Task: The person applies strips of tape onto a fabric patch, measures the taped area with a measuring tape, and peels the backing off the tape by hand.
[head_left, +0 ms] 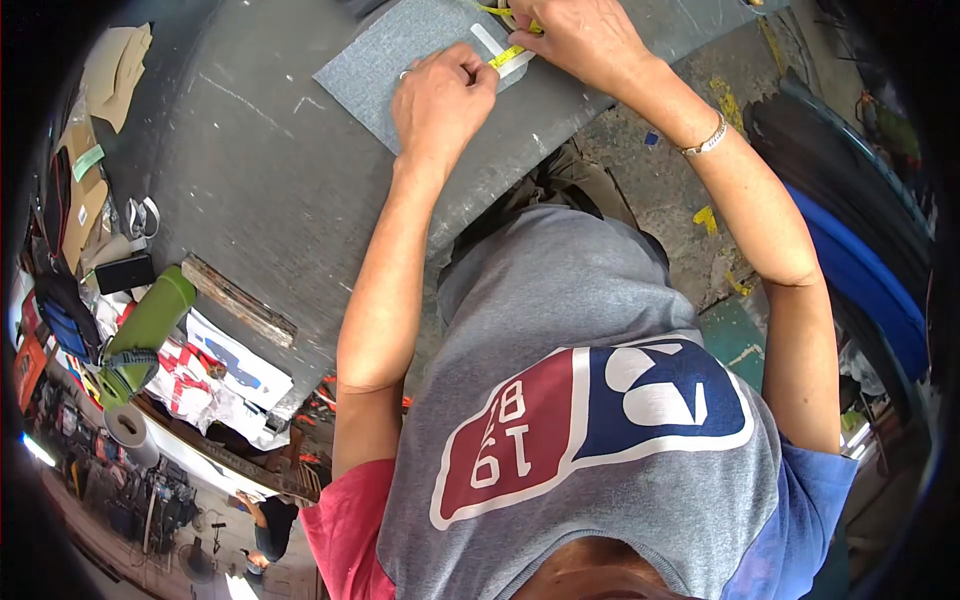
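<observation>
A grey fabric piece (365,78) lies flat on the dark work table. White strips (518,64) are on the fabric, near its right side. A yellow measuring tape (508,55) runs over them, between my two hands. My left hand (440,98), with a ring on one finger, rests on the fabric, its fingers closed at the tape's near end. My right hand (582,40), with a metal bracelet (708,137) at the wrist, pinches the tape further along. More of the tape loops beyond my right hand at the top edge, partly hidden.
The dark table (270,130) has a worn wooden strip (240,300) at its near left edge. To the left are brown card pieces (118,75), a black box (125,274) and a green roll (150,320). Another person (270,525) is at lower left. Blue material (855,280) stands at right.
</observation>
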Motion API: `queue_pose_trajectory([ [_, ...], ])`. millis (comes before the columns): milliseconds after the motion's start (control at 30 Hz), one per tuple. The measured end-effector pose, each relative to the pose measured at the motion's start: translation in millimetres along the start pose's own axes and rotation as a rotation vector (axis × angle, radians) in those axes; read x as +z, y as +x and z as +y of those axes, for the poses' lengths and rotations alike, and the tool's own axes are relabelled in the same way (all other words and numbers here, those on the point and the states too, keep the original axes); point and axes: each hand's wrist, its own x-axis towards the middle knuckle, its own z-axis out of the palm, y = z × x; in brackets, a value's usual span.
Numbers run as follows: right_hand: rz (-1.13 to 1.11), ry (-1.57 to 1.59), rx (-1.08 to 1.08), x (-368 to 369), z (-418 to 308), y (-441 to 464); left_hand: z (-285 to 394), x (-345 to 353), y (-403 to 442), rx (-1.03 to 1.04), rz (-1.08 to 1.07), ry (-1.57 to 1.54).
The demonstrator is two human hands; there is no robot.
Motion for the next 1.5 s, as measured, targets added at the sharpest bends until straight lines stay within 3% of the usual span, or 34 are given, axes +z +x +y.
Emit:
queue_pose_trajectory([
  [167, 0.09, -0.021, -0.159, 11, 14, -7, -6, 5, 1, -0.017, 0.013, -0.026],
  [467, 0.141, -0.018, -0.248, 20, 18, -10, 3, 4, -1, -0.076, -0.037, -0.068],
  [667, 0.107, 0.192, -0.144, 14, 16, -10, 1, 5, 1, -0.047, 0.011, -0.037],
  [1333, 0.089, 0.11, -0.2, 21, 18, -14, 3, 2, 3, -0.088, -0.04, -0.025],
  [1433, 0.085, 0.126, -0.197, 21, 19, -14, 9, -1, 4, -0.206, -0.113, -0.097],
  [1500, 0.08, 0.13, -0.193, 20, 19, -13, 7, -1, 4, -0.137, -0.086, -0.046],
])
